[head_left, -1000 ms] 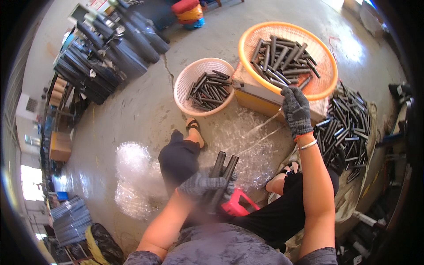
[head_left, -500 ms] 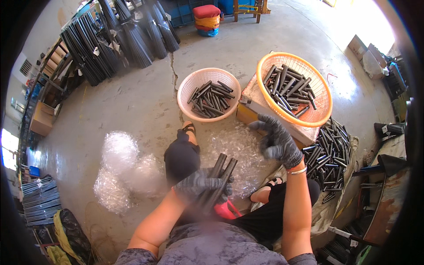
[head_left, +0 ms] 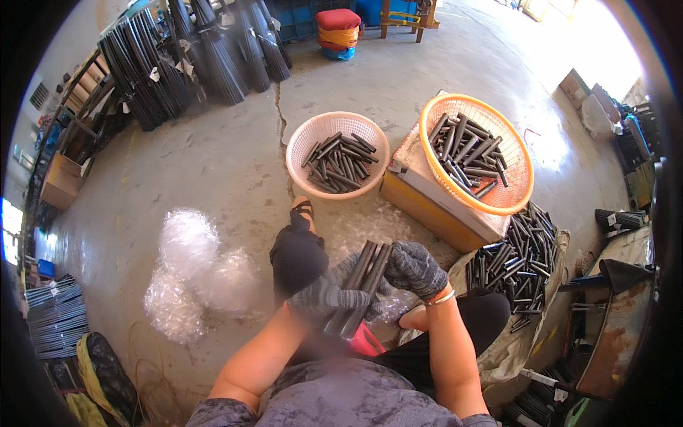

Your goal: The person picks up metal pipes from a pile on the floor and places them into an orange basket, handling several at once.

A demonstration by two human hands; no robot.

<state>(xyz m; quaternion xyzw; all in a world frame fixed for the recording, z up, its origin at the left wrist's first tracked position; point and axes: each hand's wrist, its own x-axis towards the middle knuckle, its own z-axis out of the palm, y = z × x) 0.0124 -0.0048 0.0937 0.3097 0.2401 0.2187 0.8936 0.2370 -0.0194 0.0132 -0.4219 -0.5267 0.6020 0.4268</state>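
A small bundle of black tubes (head_left: 370,274) is tilted in front of my body. My left hand (head_left: 320,293), in a grey knit glove, is wrapped round the tubes from the left. My right hand (head_left: 418,270), gloved alike and with a bangle at the wrist, is curled at the upper end of the right-hand tube; its fingertips are partly hidden. Ahead stands a pale pink basket (head_left: 293,174) with short black tubes in it. To its right, an orange basket (head_left: 528,181) of similar tubes rests tilted on a box (head_left: 434,208).
On the right, a heap of black tubes (head_left: 523,249) lies on a sheet (head_left: 498,361). Clear plastic wrap (head_left: 186,249) is bunched on the floor to the left. Bundles of long dark rods (head_left: 146,71) stand at the back left, near a red-topped stool (head_left: 337,32).
My right hand has come down and left from beside the orange basket to the tubes, and its spread fingers have closed. The left hand still holds the tubes.
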